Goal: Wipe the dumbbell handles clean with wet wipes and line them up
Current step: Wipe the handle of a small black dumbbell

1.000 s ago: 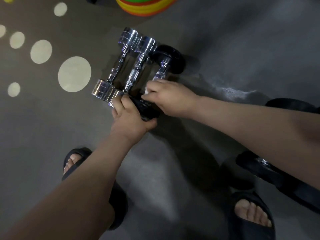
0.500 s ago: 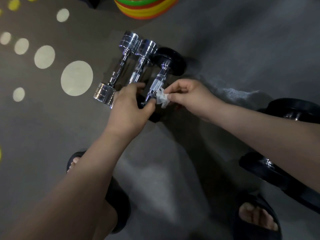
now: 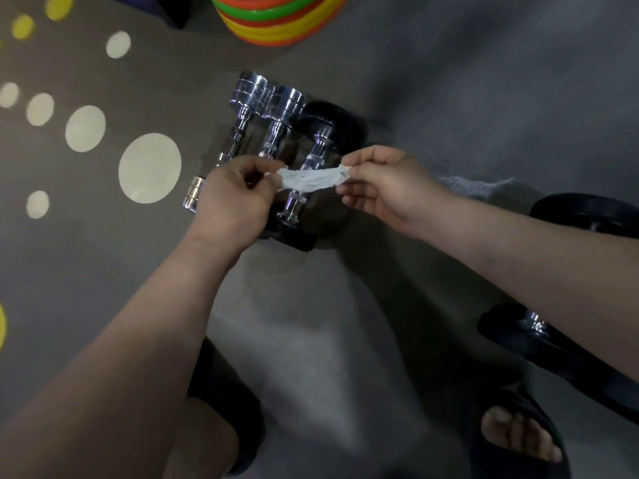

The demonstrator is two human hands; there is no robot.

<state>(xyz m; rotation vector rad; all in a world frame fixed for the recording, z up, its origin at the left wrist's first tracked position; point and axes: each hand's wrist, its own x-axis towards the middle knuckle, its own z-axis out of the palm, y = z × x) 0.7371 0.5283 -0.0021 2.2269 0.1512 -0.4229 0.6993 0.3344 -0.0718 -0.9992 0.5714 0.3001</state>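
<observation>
Both hands hold the wipe (image 3: 311, 179) now: our left hand (image 3: 231, 202) pinches one end between thumb and fingers, our right hand (image 3: 383, 188) pinches the other, and the cloth is pulled out flat between them. It hangs in the air just above the handle of the black dumbbell (image 3: 320, 146), touching nothing that we can see.

A second ago the left hand gripped the near end of that dumbbell while the right rubbed its handle with the wipe bunched up. Half a second ago the right hand had come off with the crumpled wipe, the left still resting on the weight. Now both hands are off the metal and the wipe is spread open.

We read this as a pause between passes: the cloth is being opened to find a fresh face, either for another rub on this handle or for the next weight. The black dumbbell has not shifted; it lies side by side with the two chrome dumbbells (image 3: 276, 133), heads close together, so this part of the row looks formed.

Two more dark dumbbells (image 3: 587, 216) lie well apart to our right, partly hidden by the right arm. We judge they have yet to be wiped and brought into line.
</observation>
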